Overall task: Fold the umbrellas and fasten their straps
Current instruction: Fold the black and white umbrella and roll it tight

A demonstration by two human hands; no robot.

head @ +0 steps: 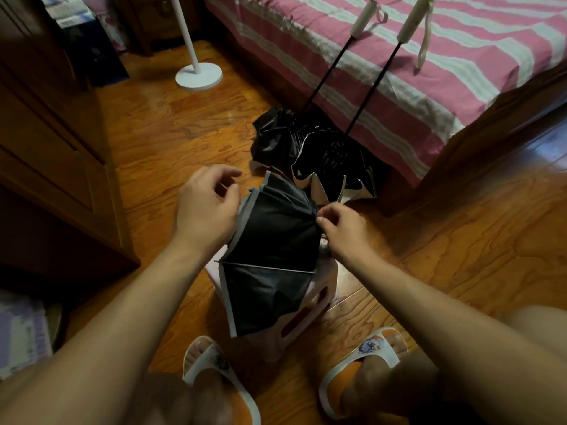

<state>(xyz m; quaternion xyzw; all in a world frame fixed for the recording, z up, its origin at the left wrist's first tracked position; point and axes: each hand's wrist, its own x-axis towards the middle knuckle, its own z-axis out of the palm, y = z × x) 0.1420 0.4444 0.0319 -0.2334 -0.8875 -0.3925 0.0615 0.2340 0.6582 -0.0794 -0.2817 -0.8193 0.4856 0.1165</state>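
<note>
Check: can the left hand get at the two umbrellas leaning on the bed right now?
Probably yes: the left hand holds nothing, and bare floor lies between it and the two umbrellas.

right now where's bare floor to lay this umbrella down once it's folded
Bare floor lies between the fan base, the wardrobe and the two leaning umbrellas; more sits right of the right hand. It is crowded by the stool and slippers.

Probably a home bedroom: striped bed (399,56), wooden wardrobe (46,133), wood floor (184,124).
</note>
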